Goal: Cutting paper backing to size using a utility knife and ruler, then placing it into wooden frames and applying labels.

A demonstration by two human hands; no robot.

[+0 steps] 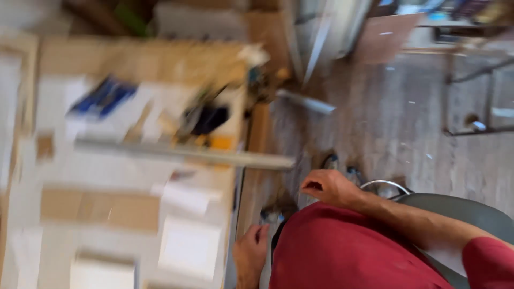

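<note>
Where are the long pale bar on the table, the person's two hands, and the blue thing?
Bar (182, 153), head view, mid-length.
Left hand (250, 256), head view, back of hand, at the table edge.
Right hand (327, 187), head view, knuckles, loosely curled.
Blue thing (101, 96), head view, its middle; blurred.

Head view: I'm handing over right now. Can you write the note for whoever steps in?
Picture is heavily blurred.
Left hand: low at the worktable's near edge, fingers bent; a grip cannot be made out.
Right hand: loosely curled over the floor, beside the grey chair; nothing seen in it.
Things: a long pale bar lies across the table, its end past the edge; behind it a blue item and a black item; white sheets and cardboard pieces nearer.
Done: cannot be read from this view.
Left: neither hand is on any table item.
</note>
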